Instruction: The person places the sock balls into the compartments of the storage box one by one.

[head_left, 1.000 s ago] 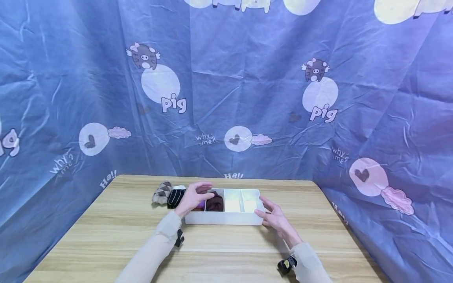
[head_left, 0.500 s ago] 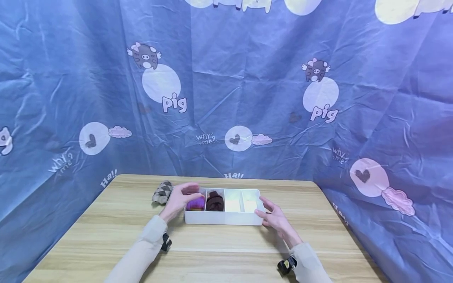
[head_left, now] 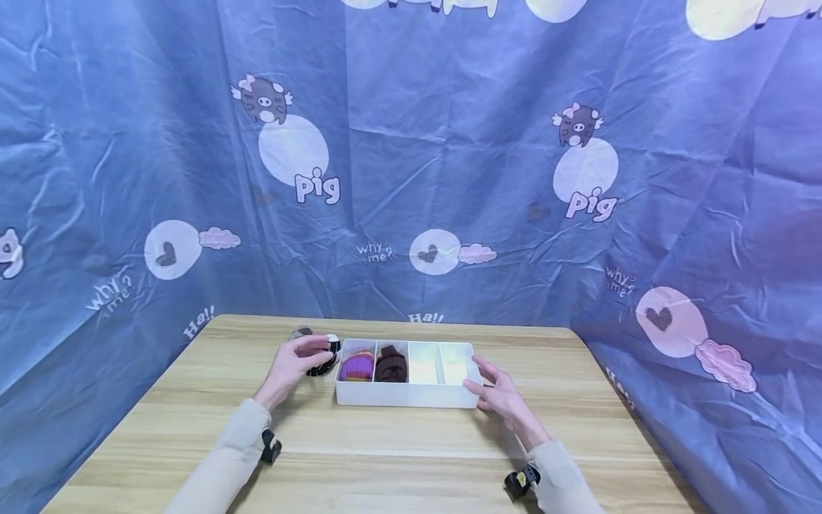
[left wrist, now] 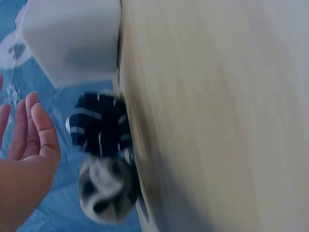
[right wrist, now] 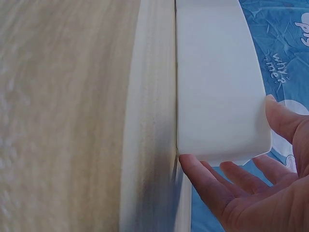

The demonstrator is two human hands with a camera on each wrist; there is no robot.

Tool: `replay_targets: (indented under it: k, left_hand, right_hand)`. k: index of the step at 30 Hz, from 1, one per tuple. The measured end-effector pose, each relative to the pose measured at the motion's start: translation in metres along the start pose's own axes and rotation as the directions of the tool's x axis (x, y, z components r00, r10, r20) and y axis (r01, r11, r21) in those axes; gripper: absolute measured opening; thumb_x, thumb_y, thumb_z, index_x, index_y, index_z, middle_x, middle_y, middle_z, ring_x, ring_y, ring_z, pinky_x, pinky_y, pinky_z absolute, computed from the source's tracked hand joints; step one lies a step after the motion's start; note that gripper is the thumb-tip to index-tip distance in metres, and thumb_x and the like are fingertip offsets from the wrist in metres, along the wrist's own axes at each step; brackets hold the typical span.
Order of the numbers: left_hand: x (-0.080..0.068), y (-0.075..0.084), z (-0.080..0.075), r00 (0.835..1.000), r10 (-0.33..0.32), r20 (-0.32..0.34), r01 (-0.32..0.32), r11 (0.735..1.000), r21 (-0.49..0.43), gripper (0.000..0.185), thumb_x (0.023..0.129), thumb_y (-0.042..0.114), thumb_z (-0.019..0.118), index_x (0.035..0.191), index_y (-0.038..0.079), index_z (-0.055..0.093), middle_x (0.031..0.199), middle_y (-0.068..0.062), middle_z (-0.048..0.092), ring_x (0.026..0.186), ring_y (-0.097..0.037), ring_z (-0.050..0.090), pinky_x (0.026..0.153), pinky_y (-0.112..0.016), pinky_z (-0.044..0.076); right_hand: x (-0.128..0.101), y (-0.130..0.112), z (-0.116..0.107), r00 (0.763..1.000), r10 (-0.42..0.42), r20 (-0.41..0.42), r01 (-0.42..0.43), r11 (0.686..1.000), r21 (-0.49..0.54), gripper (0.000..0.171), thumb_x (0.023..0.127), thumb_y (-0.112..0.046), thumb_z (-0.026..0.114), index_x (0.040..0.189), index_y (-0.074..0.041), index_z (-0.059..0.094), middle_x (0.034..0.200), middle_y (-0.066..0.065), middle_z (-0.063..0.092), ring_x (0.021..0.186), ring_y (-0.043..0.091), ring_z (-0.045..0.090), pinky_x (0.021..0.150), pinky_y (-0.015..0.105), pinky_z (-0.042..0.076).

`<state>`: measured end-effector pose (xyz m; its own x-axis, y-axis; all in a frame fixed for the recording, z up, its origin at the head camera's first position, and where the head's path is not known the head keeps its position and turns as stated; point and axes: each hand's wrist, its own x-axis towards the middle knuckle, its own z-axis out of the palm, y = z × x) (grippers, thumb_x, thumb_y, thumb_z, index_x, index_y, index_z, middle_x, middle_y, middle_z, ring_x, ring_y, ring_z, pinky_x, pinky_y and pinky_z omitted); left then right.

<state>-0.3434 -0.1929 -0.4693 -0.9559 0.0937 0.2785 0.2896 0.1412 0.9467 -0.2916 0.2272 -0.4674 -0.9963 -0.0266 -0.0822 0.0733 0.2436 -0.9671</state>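
A white compartment box (head_left: 407,395) stands on the table. Its leftmost compartment holds a purple and orange rolled sock (head_left: 357,366), and the one beside it a dark brown rolled sock (head_left: 390,365). Left of the box lie a black rolled sock with white stripes (left wrist: 99,125) and a grey patterned one (left wrist: 107,188), both partly hidden in the head view by my left hand (head_left: 289,370). That hand hovers near them, fingers loosely bent and holding nothing. My right hand (head_left: 504,401) holds the box's right end, thumb at the rim and fingers against the end wall (right wrist: 217,145).
The light wooden table (head_left: 385,464) reaches back to a blue printed curtain (head_left: 398,178), which also hangs at both sides. Two compartments at the box's right have nothing visible in them. A black wrist camera (head_left: 521,482) sits on the right wrist.
My left hand has moved left from above the box to the socks beside it, uncovering the purple sock. The right hand stays at the box's end.
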Motion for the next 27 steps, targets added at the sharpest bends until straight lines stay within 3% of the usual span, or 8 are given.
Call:
replay_targets:
  k: [6, 13, 18, 22, 27]
  left_hand:
    - [0.004, -0.004, -0.023, 0.999, -0.036, -0.032, 0.036, 0.999, 0.021, 0.053, 0.083, 0.014, 0.078, 0.128, -0.005, 0.059, 0.126, -0.027, 0.062, 0.094, 0.0, 0.064, 0.084, -0.017, 0.052]
    - [-0.001, 0.003, -0.041, 0.994, -0.105, -0.039, 0.106, 0.994, 0.013, 0.053, 0.086, 0.006, 0.074, 0.133, -0.007, 0.053, 0.131, -0.03, 0.057, 0.094, -0.01, 0.067, 0.086, -0.037, 0.057]
    - [0.004, -0.005, -0.048, 0.991, -0.097, -0.088, 0.103, 0.992, 0.068, 0.057, 0.082, 0.014, 0.078, 0.132, -0.003, 0.056, 0.126, -0.026, 0.061, 0.09, -0.003, 0.064, 0.081, -0.023, 0.055]
    - [0.008, -0.006, -0.051, 0.989, -0.094, -0.111, 0.102, 0.992, 0.075, 0.056, 0.081, 0.015, 0.079, 0.13, -0.003, 0.057, 0.123, -0.027, 0.062, 0.087, -0.002, 0.063, 0.078, -0.02, 0.054]
    - [0.011, -0.01, -0.057, 0.984, -0.12, -0.132, 0.132, 0.988, 0.083, 0.057, 0.081, 0.018, 0.08, 0.13, 0.0, 0.058, 0.129, -0.024, 0.061, 0.103, -0.014, 0.062, 0.088, -0.019, 0.048]
  right_hand:
    - [0.001, 0.0, -0.001, 1.0, -0.004, 0.0, 0.004, 1.0, -0.002, 0.07, 0.092, -0.016, 0.069, 0.152, -0.011, 0.034, 0.155, 0.028, 0.029, 0.124, 0.037, 0.053, 0.082, 0.041, 0.057]
    - [0.001, 0.001, 0.002, 1.0, -0.005, 0.0, 0.005, 1.0, 0.016, 0.07, 0.092, -0.014, 0.068, 0.152, -0.009, 0.033, 0.154, 0.03, 0.03, 0.109, 0.027, 0.062, 0.084, 0.044, 0.057]
    - [-0.002, 0.003, -0.001, 1.0, 0.004, -0.007, -0.004, 1.0, 0.016, 0.07, 0.092, -0.014, 0.068, 0.152, -0.01, 0.033, 0.154, 0.029, 0.031, 0.11, 0.028, 0.062, 0.083, 0.043, 0.058]
    - [-0.003, 0.002, -0.002, 1.0, 0.007, 0.002, -0.007, 1.0, 0.011, 0.07, 0.092, -0.015, 0.068, 0.153, -0.01, 0.033, 0.154, 0.028, 0.031, 0.107, 0.025, 0.063, 0.082, 0.041, 0.058]
    - [-0.004, 0.0, -0.002, 1.0, 0.0, 0.013, 0.0, 1.0, 0.009, 0.069, 0.092, -0.016, 0.068, 0.152, -0.01, 0.034, 0.154, 0.028, 0.032, 0.105, 0.023, 0.064, 0.081, 0.039, 0.058]
